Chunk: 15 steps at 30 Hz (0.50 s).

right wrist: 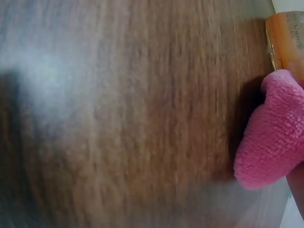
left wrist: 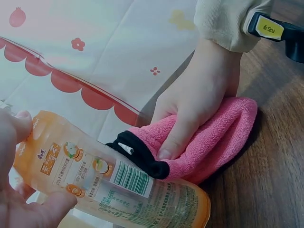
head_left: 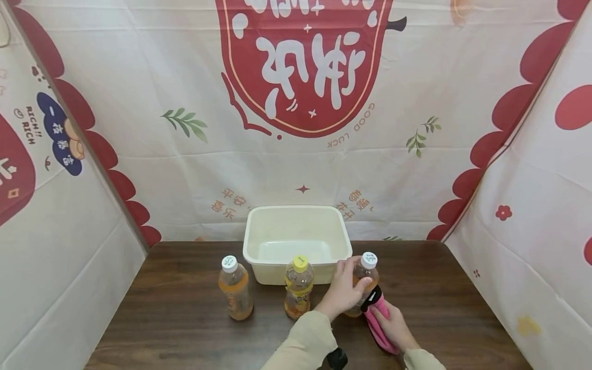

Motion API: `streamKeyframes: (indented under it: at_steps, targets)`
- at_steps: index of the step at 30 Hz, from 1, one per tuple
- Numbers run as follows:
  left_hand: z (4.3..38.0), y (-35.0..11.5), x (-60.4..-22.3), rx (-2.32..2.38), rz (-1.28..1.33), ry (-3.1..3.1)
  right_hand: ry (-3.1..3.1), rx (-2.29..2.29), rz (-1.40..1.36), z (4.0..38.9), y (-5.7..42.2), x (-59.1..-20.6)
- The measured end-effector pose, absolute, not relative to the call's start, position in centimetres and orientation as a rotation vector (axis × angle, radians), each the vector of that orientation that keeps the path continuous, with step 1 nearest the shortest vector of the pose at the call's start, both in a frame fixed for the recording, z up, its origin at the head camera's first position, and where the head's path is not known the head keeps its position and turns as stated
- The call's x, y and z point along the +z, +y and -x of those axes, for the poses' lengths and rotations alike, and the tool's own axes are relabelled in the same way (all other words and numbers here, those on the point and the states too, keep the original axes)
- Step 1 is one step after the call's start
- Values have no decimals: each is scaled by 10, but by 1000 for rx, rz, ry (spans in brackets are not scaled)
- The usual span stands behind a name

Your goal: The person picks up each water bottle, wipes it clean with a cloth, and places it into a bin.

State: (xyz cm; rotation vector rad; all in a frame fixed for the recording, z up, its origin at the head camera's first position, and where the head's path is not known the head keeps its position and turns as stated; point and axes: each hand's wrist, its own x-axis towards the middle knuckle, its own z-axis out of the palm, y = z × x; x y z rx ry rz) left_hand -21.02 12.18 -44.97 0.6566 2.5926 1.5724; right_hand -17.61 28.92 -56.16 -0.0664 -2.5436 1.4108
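Note:
My left hand grips the upper part of an orange-labelled plastic bottle with a white cap. In my right hand is a pink fuzzy cloth with a black edge, pinched under the thumb and pressed against the bottle's side. The right wrist view catches the pink cloth beside the bottle's orange base. Left of my hands stands a yellow-capped bottle, and further left another white-capped bottle. Both hold some amber-brown contents low down.
A cream plastic basin stands behind the bottles at the back of the dark wooden table. Printed fabric walls enclose the table at the back and on both sides.

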Motion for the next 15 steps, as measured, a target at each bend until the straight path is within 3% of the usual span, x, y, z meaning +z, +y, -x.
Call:
streamKeyframes:
  at_steps: [7, 15]
  targets:
    - [213, 122, -447, 1566, -651, 2601, -2555, 1463, 119, 178, 290, -548]
    - [208, 123, -451, 1554, -655, 2627, -2425, 1383, 45, 168, 291, -484]
